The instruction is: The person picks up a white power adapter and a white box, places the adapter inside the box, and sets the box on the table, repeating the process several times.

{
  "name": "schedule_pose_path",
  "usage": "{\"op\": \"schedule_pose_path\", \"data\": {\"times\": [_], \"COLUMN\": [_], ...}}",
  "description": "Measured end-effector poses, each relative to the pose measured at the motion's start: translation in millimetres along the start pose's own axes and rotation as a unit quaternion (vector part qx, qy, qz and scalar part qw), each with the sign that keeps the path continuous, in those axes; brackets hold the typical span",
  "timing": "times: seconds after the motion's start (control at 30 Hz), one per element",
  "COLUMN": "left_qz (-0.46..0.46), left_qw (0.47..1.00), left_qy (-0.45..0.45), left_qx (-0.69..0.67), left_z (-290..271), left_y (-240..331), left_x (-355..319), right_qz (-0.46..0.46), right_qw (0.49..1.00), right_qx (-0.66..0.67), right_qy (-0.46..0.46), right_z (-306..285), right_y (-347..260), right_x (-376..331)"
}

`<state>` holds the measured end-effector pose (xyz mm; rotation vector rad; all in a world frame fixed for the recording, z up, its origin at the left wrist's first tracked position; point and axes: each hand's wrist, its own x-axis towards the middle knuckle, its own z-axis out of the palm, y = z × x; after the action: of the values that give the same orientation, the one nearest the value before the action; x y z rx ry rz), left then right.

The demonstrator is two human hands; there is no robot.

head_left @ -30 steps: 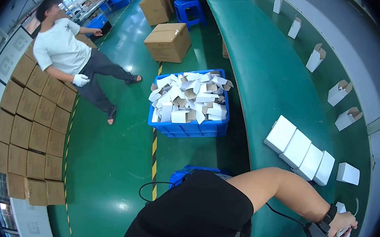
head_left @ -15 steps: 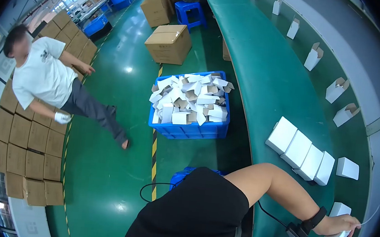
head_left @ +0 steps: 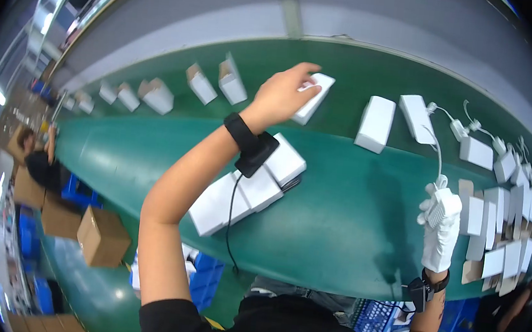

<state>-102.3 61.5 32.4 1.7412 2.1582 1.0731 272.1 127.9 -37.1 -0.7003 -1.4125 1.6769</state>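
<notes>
My bare left hand [head_left: 282, 97] reaches over the bench to a small white box [head_left: 313, 103]. Its thumb lies over the box's upper part, with the fingers spread beyond the edge; whether they touch it is unclear. My right hand [head_left: 442, 212], in a white glove, is closed on a white cable [head_left: 439, 158] near its thick end. The cable curves up in front of another white box [head_left: 416, 118]. Between the hands stands a white box [head_left: 376, 124]. Below my left wrist lie several larger white boxes [head_left: 224, 203] in a row, with something dark beside them.
White boxes with raised flaps [head_left: 201, 84] line the far ledge at left. Plugs with cables [head_left: 458, 129] lie around boxes at far right. Flattened-looking white cartons [head_left: 495, 214] are grouped beside my right hand. Blue crates [head_left: 207, 282] stand below the bench; another person [head_left: 42, 160] sits at far left.
The view has swung right toward the bench. My left hand has left the cable and moved to a white box; my gloved right hand now holds the cable apart from it.
</notes>
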Motion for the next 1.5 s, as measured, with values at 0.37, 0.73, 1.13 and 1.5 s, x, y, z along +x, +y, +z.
{"op": "schedule_pose_path", "data": {"times": [0.37,0.73,1.13,1.5], "left_qz": [-0.219,-0.012,0.05,0.141], "left_qw": [0.857,0.894,0.917,0.964], "left_qy": [-0.273,-0.376,-0.314,-0.218], "left_qx": [0.379,-0.244,-0.241,-0.065], "left_z": [36,36,105,161], "left_y": [-82,26,43,61], "left_x": [78,-27,-65,-77], "right_qz": [-0.008,0.113,-0.032,-0.182], "right_qw": [0.978,0.945,0.846,0.715], "right_qx": [0.192,0.054,-0.404,-0.627], "right_qy": [-0.075,-0.303,-0.346,-0.252], "right_z": [1,26,27,31], "right_y": [-4,5,-46,-16], "right_x": [1,55,45,24]}}
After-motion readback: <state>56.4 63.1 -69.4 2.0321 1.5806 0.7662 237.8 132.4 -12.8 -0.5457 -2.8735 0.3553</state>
